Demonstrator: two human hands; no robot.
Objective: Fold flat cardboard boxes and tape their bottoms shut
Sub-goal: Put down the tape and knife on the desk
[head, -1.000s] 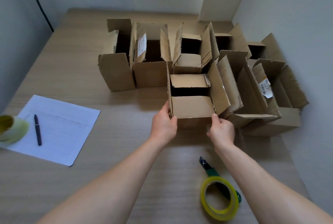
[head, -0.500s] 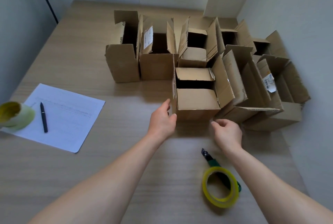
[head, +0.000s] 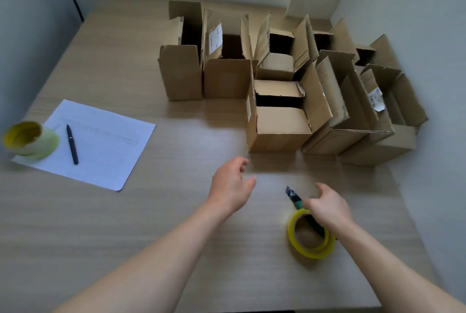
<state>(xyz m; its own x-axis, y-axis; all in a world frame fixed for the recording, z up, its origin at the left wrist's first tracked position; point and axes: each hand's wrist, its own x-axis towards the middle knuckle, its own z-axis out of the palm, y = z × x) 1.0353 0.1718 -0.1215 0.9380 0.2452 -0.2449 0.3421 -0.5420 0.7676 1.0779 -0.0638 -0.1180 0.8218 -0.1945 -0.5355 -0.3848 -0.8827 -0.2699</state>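
Note:
Several folded cardboard boxes stand upright with top flaps open at the back right of the table. The nearest box (head: 278, 131) stands alone in front of them. My left hand (head: 230, 186) hovers below that box with loosely curled fingers and holds nothing. My right hand (head: 327, 206) hovers empty over the green-handled cutter (head: 292, 195), just above the yellow tape roll (head: 311, 237), which lies flat on the table. Neither hand touches the box.
A white sheet of paper (head: 100, 141) with a black pen (head: 72, 143) lies at the left. A second yellow tape roll (head: 30, 141) sits on the paper's left corner. The wooden table (head: 126, 224) meets walls behind and at the right.
Both hands let go of the nearest box and drew back toward me. The right hand moved down over the cutter and tape roll. The box stays where it was set.

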